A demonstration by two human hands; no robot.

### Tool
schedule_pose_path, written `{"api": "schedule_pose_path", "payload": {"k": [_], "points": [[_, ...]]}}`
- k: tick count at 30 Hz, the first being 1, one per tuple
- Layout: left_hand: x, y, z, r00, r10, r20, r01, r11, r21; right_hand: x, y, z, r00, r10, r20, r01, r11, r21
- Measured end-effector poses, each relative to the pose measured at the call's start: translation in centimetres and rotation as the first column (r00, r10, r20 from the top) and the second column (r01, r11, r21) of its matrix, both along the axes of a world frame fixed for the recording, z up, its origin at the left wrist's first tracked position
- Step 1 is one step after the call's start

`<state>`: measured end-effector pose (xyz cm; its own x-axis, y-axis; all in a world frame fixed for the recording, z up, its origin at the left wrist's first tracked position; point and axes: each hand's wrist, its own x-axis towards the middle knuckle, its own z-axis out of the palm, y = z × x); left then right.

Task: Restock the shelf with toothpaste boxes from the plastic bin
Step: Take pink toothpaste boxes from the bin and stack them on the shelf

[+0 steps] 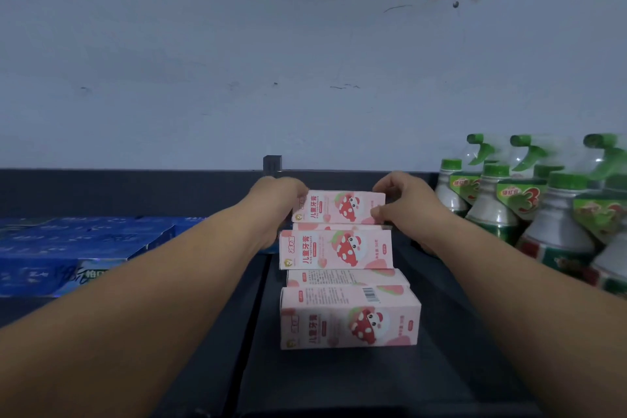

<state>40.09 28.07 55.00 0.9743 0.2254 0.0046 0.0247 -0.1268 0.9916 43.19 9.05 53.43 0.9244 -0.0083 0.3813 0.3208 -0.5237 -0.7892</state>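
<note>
Pink toothpaste boxes [346, 276] with a red strawberry face stand in a line on the dark shelf [339, 383]. The front box [349, 317] is nearest, the middle box [336, 249] behind it, the back box [337, 207] farthest.

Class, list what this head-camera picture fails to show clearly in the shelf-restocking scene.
- Plastic bin: nowhere in the head view, outside the frame.
- Left hand: fingertips hidden behind the back toothpaste box, held with the right hand.
- Blue boxes: print blurred, head view.
- Green-capped bottles: cut off by the right edge.
- Front toothpaste box: small print too small to read.
</note>
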Motion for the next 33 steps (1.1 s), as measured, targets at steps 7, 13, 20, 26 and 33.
{"api": "schedule_pose_path", "payload": {"k": [7,13,20,26,33], "points": [[0.4,0.1,-0.3,0.989,0.014,-0.145,0.019,0.974,0.227,-0.2,0.7,0.4,0.997,-0.041,-0.071,0.032,0.992,-0.125],[-0.4,0.2,0.2,0.962,-0.019,-0.273,0.097,0.956,0.278,-0.2,0.4,0.1,0.992,-0.06,-0.108,0.036,0.976,-0.213],[-1.5,2.2,0.6,0.925,-0.095,-0.368,0.227,0.914,0.336,-1.6,0.0,1.6,0.977,-0.152,-0.149,0.098,0.942,-0.321],[-3.0,1.7,1.0,0.896,-0.174,-0.409,0.323,0.887,0.331,-5.1,-0.2,3.3,0.83,-0.144,-0.539,-0.003,0.965,-0.263],[-3.2,1.0,1.2,0.914,-0.116,-0.389,0.255,0.91,0.326,-5.3,0.1,3.6,0.858,-0.068,-0.509,-0.043,0.978,-0.203]]}}
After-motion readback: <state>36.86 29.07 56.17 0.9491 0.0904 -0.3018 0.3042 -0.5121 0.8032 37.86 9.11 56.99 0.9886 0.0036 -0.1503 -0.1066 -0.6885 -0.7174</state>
